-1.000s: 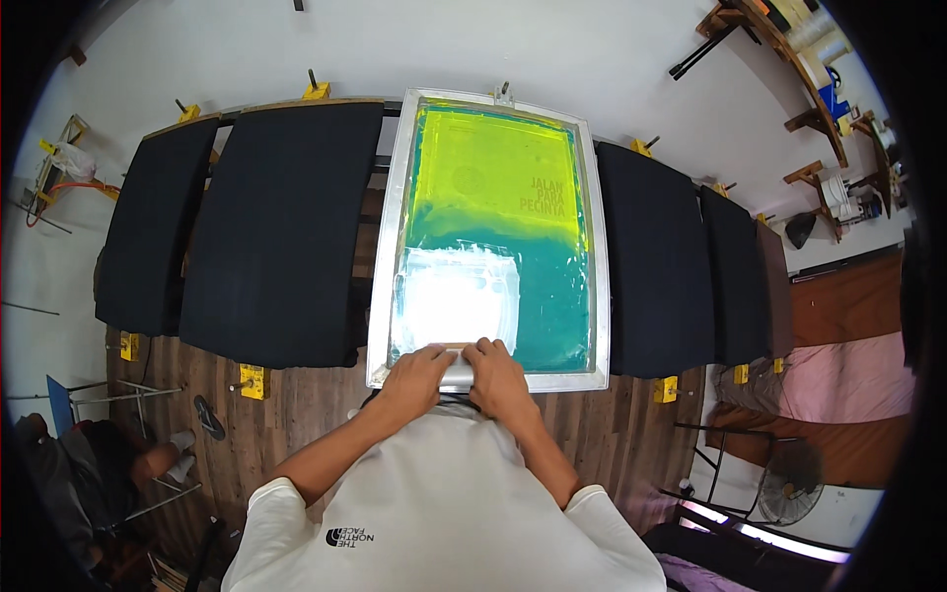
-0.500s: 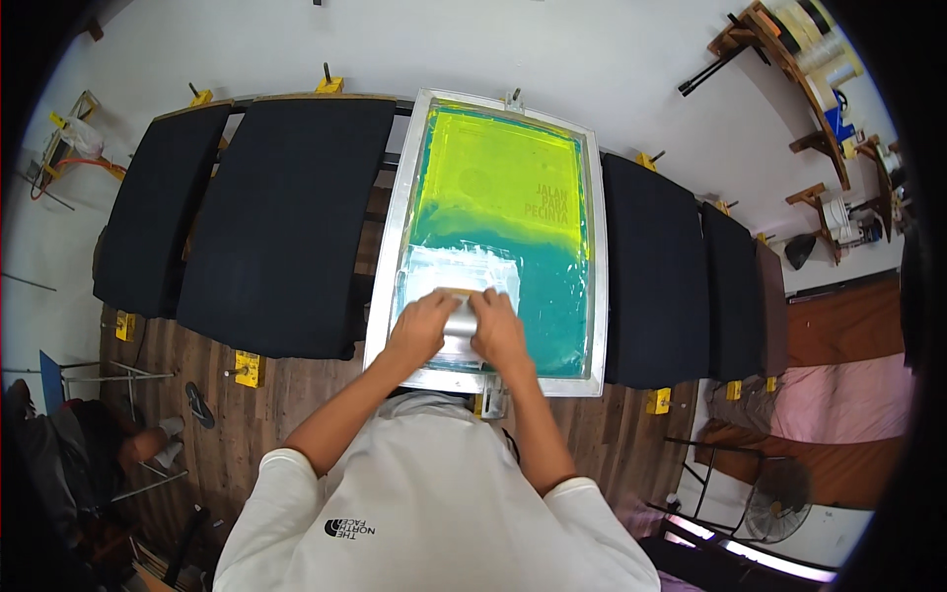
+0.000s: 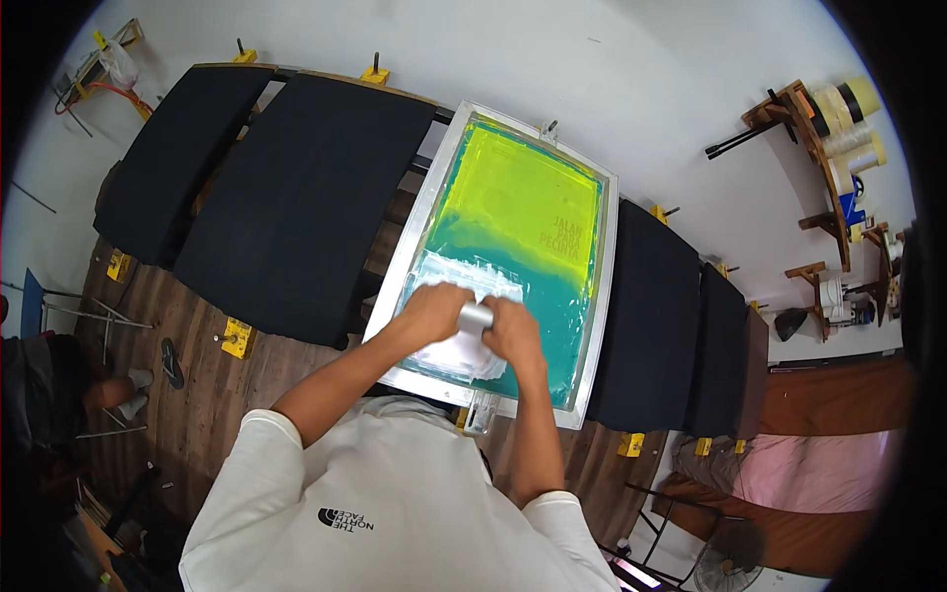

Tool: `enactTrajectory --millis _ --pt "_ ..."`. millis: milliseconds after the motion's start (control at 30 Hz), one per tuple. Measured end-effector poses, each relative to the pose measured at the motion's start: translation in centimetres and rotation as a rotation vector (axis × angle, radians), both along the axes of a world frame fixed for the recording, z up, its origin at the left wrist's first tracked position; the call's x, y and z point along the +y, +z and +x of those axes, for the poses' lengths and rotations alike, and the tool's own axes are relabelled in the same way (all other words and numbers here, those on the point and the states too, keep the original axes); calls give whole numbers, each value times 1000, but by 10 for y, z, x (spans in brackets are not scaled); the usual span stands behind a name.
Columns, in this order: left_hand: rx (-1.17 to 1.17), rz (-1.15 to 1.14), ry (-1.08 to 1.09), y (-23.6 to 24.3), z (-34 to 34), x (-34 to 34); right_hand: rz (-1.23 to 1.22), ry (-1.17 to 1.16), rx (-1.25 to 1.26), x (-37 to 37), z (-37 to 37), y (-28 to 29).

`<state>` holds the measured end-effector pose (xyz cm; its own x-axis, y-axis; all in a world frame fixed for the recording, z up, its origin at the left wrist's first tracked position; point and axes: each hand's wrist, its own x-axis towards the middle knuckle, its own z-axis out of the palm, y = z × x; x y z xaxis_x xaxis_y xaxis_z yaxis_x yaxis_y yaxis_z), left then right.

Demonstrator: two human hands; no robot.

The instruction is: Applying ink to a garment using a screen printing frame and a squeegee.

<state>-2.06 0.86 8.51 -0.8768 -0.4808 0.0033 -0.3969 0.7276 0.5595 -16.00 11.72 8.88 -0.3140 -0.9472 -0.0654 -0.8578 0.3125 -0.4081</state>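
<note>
A screen-printing frame (image 3: 400, 276) with a silver metal border lies in front of me. Its mesh is yellow-green (image 3: 523, 183) at the far part and teal (image 3: 552, 326) nearer me. White ink (image 3: 464, 355) covers the near left of the mesh. Over that ink, both hands grip a metal squeegee (image 3: 475, 316): my left hand (image 3: 434, 311) is closed on its left end, my right hand (image 3: 513, 331) on its right end. The squeegee's lower edge is hidden by my hands, so its contact with the mesh cannot be seen.
Black cloth-covered boards stand in a row left (image 3: 306, 207) and right (image 3: 646, 326) of the frame. Yellow clamps (image 3: 237, 337) stick out along the row's edges. A wall shelf (image 3: 809, 163) with spools is at the far right. A person's leg (image 3: 109, 393) shows at lower left.
The squeegee has tipped, its broad metal face giving way to a narrow bar. White ink now shows below my hands. The whole view has rotated slightly clockwise.
</note>
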Motion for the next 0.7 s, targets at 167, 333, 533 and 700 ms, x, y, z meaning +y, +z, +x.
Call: enactTrajectory --millis 167,333,533,700 --pt "207 2 -5 -31 -14 -16 -83 29 -36 -19 -26 -26" --pt "320 5 99 -47 0 11 -172 -96 -27 3 7 -34" --pt "275 27 118 -53 27 44 -218 -118 -90 36 38 -32" --pt "119 99 88 -38 52 68 -181 -133 -140 62 61 -30"
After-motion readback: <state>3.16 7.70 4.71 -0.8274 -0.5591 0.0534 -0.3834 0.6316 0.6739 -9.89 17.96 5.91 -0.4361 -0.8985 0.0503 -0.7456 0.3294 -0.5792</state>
